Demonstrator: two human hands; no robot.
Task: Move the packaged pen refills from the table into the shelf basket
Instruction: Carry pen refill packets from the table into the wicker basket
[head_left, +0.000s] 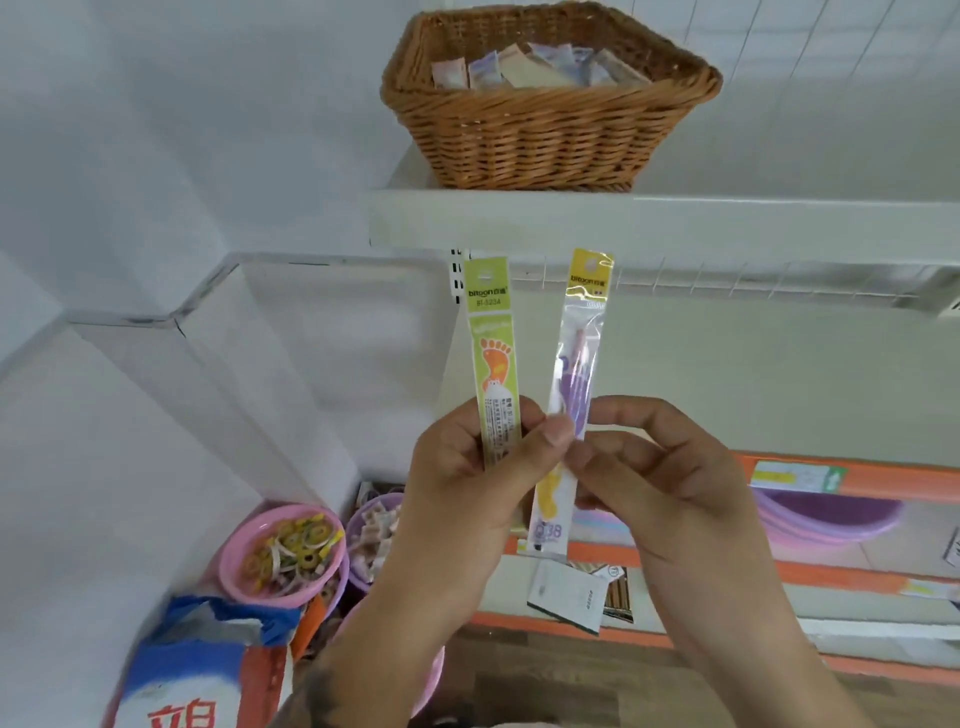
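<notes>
L hand (467, 470): grips green refill pkt (491, 358).
R hand (649, 478): pinches yellow refill pkt (576, 384).
Risk: slick pkts may slip short of basket (545, 135).

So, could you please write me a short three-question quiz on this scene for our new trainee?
1. True or false: the wicker basket on the white shelf already holds packets.
2. Which hand grips the green pack? A. left hand B. right hand
3. Fill in: the yellow-topped pack is ____ by both hands.

Key: 1 true; 2 A; 3 pinched.
</notes>
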